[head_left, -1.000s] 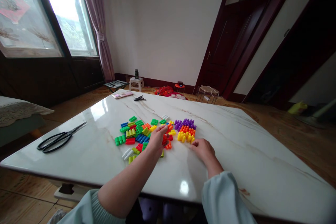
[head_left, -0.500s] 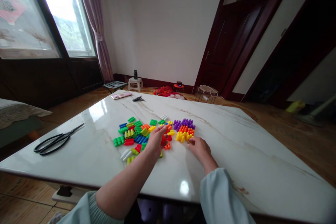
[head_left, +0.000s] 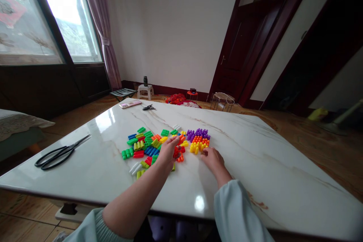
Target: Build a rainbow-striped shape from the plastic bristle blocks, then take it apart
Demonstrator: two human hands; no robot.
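Beyond the blocks [head_left: 138,145], left hand [head_left: 167,154] and right hand [head_left: 213,159], finger grips unclear, lie pliers [head_left: 148,107] and phone [head_left: 130,104].

Surface [head_left: 272,166]: smooth, veined like marble, high gloss, window light mirrored in it. Loose blocks [head_left: 148,141]: moulded plastic, slick, shiny. Assembled purple, orange and yellow block cluster [head_left: 200,140]: same plastic, rounded glossy studs. Scissors [head_left: 61,155]: dark metal blades, smooth black handles. Sleeves [head_left: 236,206]: matt cloth, softly creased. Curtain [head_left: 105,41]: matt cloth, folded. Door [head_left: 249,49]: wood-look panels, low sheen. Wall [head_left: 176,26]: smooth, matt. White stool [head_left: 145,87]: plastic by its look.
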